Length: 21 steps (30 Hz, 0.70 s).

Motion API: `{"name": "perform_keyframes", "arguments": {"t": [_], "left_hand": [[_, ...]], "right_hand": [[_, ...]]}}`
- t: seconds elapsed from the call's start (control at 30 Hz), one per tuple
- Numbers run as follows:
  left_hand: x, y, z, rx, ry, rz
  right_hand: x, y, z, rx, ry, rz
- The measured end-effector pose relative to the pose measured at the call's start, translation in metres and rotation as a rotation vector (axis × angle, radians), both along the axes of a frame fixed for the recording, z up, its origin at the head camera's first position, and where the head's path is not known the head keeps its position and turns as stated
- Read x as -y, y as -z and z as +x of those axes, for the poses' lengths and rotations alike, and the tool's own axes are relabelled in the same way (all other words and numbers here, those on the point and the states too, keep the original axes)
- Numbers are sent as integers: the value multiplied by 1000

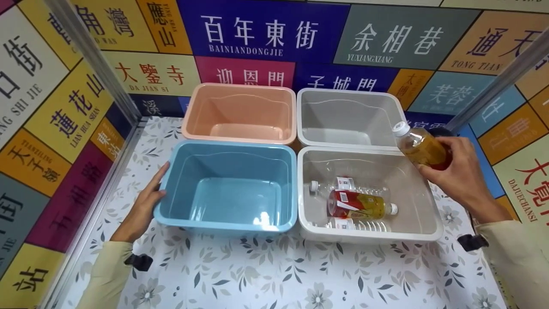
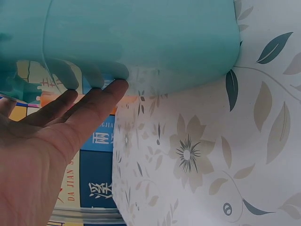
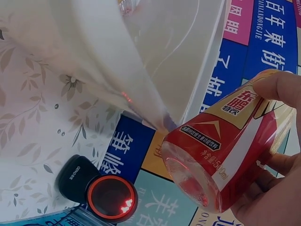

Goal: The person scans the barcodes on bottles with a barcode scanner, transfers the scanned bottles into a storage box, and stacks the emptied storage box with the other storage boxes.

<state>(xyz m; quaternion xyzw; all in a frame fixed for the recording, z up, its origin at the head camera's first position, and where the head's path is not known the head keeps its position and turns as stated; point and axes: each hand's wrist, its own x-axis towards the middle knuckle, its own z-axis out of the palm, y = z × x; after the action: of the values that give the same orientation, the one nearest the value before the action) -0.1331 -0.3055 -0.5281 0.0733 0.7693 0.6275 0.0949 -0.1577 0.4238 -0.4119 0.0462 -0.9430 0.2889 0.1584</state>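
Btl, red/gold w/ white cap, tilted, cap twd 10 o'clock, near beige bin's 1–2 o'clock rim; R hand clamped round it. Inside bin: 2nd red/gold btl, clear btls. Blue bin at 9, L hand fingers straight, tips touching its wall. Grey bin at 12, pink bin at 10.

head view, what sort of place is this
Probably a small booth or staged workstation: Chinese place-name panels close in a floral-patterned surface, a metal corner post joins two walls, and four plastic tubs stand grouped together.
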Motion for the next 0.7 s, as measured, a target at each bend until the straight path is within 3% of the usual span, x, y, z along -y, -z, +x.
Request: {"name": "perform_keyframes", "arguments": {"t": [0.7], "left_hand": [[-1,-1,0,-5,-2,20]], "right_hand": [[-18,12,1,-8,87,0]]}}
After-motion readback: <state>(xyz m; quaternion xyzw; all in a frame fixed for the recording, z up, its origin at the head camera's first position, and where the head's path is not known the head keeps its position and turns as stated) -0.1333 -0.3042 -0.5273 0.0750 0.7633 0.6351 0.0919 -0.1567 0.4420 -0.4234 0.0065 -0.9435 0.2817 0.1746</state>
